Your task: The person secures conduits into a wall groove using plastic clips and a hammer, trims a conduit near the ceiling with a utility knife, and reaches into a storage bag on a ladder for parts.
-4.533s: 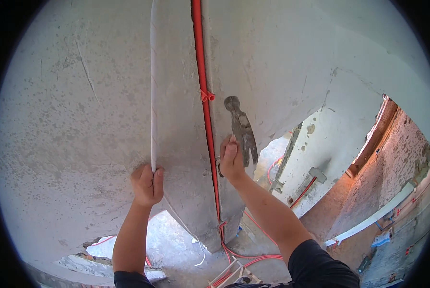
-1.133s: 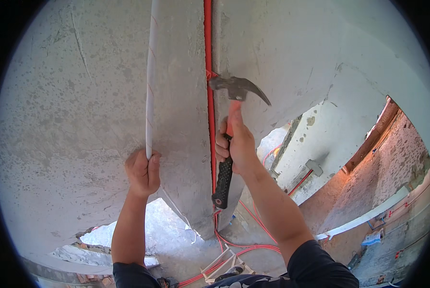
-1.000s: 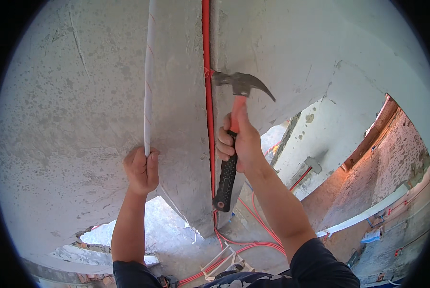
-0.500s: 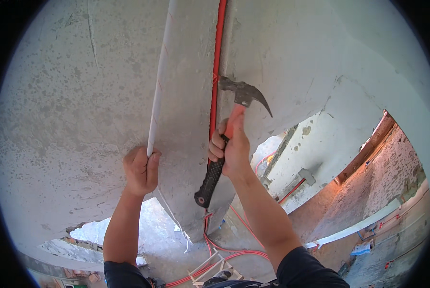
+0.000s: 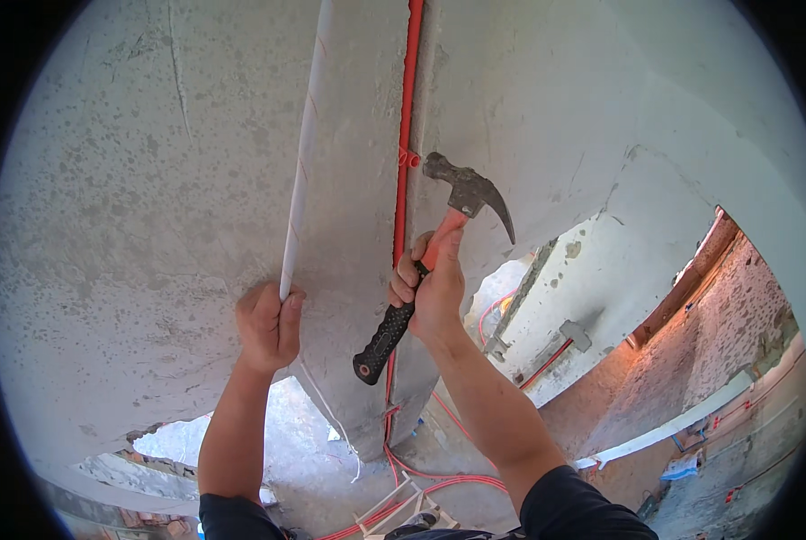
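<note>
My right hand [image 5: 430, 290] is closed round the red and black handle of a claw hammer [image 5: 389, 337]. The hammer's dark head sits just right of a short red piece of pipe [image 5: 411, 159], apart from it. That piece sticks out beside a long red conduit [image 5: 407, 99], which runs up a groove in the grey wall. To the left, my left hand [image 5: 270, 328] is wrapped round the lower end of a long white tube [image 5: 305, 153] with a thin reddish spiral line. A thin white cord hangs below that hand.
The grey plastered wall [image 5: 151, 207] fills the left and middle. Red conduits [image 5: 461, 483] curve across the floor by a wooden frame [image 5: 407, 511]. A sledgehammer with a red handle [image 5: 547, 362] is at the right, near wall openings.
The hammer head has swung slightly right, away from the red conduit, and the short red piece shows more fully. My left hand stays on the white tube, shifted only a little.
</note>
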### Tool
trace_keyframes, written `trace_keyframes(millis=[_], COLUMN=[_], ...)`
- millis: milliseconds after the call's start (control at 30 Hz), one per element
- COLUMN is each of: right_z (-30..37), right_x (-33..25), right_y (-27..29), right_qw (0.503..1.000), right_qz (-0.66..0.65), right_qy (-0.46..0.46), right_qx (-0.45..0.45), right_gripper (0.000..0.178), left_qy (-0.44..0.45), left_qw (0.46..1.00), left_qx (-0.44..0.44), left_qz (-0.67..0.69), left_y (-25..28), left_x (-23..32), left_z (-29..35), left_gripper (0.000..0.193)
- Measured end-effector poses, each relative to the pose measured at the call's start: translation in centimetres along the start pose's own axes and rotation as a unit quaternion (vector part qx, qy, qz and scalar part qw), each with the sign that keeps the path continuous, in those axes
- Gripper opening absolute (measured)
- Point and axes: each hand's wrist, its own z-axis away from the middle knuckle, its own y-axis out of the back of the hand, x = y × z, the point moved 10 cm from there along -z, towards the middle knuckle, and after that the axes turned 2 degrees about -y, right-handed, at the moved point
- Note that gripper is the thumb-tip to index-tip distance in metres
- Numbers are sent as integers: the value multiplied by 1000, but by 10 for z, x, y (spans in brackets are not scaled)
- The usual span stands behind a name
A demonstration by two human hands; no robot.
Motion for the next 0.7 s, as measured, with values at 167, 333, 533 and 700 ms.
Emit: trace_keyframes(millis=[167, 333, 533, 700], right_z=[-7, 0, -9, 1], right_x=[3, 0, 5, -9], right_y=[-4, 2, -1, 0], right_qw=[998, 999, 999, 999], right_qz=[42, 30, 39, 40], right_qy=[-46, 24, -35, 32], right_qx=[7, 11, -1, 13], right_gripper=[55, 55, 55, 54], left_qy=[-2, -12, 1, 8], left_qw=[1000, 1000, 1000, 1000], left_qx=[4, 3, 12, 9], left_qz=[-4, -10, 4, 4], left_y=[0, 0, 1, 0], left_x=[1, 3, 2, 1], left_z=[-1, -2, -3, -1], left_gripper=[13, 12, 6, 6])
